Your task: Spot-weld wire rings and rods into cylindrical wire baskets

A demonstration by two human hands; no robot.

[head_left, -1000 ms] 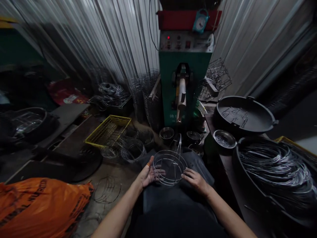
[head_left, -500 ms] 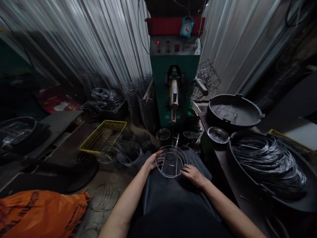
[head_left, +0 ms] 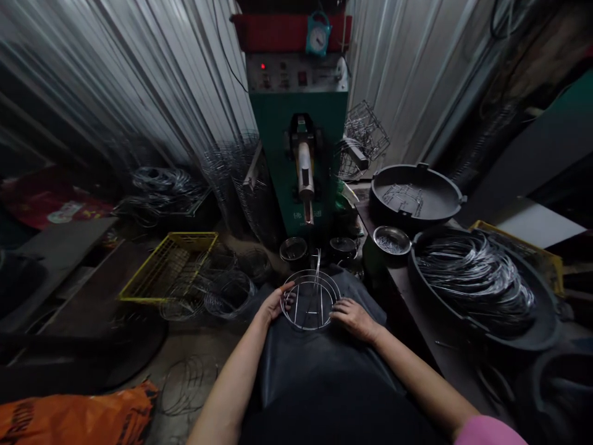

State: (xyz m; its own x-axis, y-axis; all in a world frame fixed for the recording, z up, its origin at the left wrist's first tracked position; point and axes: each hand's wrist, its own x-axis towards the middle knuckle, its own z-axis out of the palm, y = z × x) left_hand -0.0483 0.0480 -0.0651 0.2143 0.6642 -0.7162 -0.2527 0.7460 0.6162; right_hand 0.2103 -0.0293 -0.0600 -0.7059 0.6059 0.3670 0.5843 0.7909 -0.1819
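A round wire basket frame [head_left: 311,313] with crossing wires rests over the dark apron [head_left: 319,364] on my lap. My left hand [head_left: 277,303] grips its left rim, thumb on top and fingers curled inside the ring. On the right side, my right hand [head_left: 353,316] is closed on the rim with bent fingers. Just beyond the frame stands the green welding machine [head_left: 273,123], whose metal electrode [head_left: 306,179] points down above and ahead of my hands.
To the right, a black pan [head_left: 546,330] holds many wire rings [head_left: 477,278]. A small bowl [head_left: 391,241] and another black pan [head_left: 417,210] are behind it. Leftward are a yellow crate [head_left: 139,278], wire hoops [head_left: 227,293] and an orange sack [head_left: 78,420].
My view has turned to the right, so the surroundings have shifted left in the picture. Both hands keep the wire basket frame in nearly the same place over my lap.
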